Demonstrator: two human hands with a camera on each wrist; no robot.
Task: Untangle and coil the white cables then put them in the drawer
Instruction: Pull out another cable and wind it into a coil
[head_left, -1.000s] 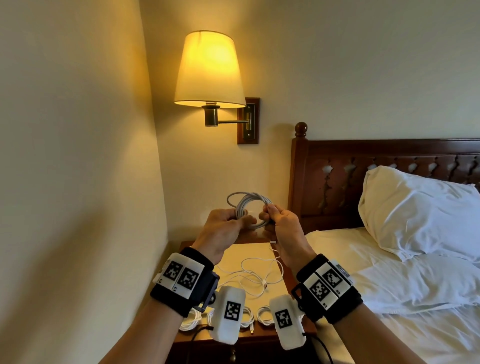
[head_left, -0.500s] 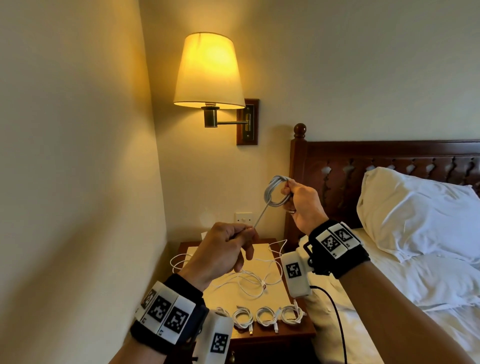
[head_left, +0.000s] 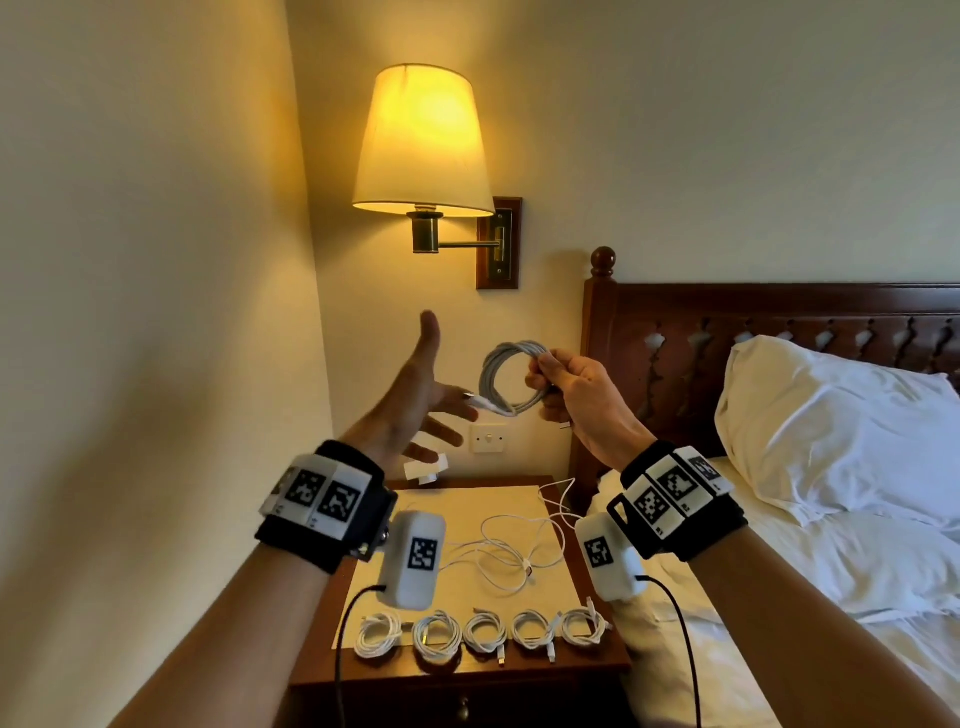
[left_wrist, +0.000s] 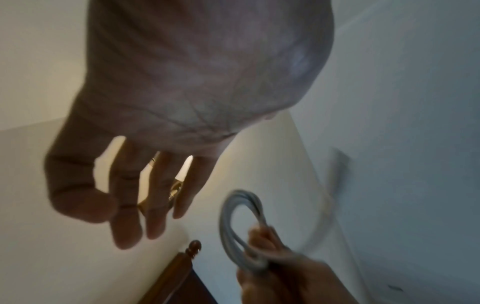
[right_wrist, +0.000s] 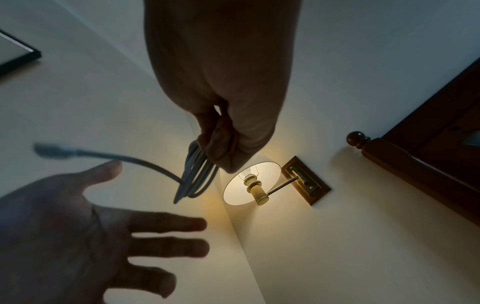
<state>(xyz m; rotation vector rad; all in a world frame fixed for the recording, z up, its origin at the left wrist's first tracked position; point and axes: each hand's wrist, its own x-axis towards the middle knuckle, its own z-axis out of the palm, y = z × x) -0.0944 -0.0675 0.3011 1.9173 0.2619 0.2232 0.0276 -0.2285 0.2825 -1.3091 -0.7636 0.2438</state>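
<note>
My right hand (head_left: 563, 384) pinches a coiled white cable (head_left: 506, 376) in the air above the nightstand; the same coil (left_wrist: 240, 230) shows in the left wrist view and the coil (right_wrist: 197, 174) in the right wrist view. Its loose plug end (right_wrist: 52, 151) swings free toward my left hand (head_left: 423, 400), which is spread wide, palm toward the coil, holding nothing. On the nightstand top (head_left: 467, 504) lies a loose tangle of white cable (head_left: 511, 551). Several finished coils (head_left: 483, 631) sit in a row along the front edge.
A lit wall lamp (head_left: 423, 140) hangs above the nightstand, with a wall switch (head_left: 488, 438) below it. The wooden headboard (head_left: 727, 332) and bed with a white pillow (head_left: 831, 436) stand to the right. A white plug (head_left: 426, 470) sits at the nightstand's back. The wall (head_left: 156, 312) is close on the left.
My left hand let go of the cable's end and opened wide, rising beside the coil. The right hand lowered slightly with the coil, whose free end now swings loose.
</note>
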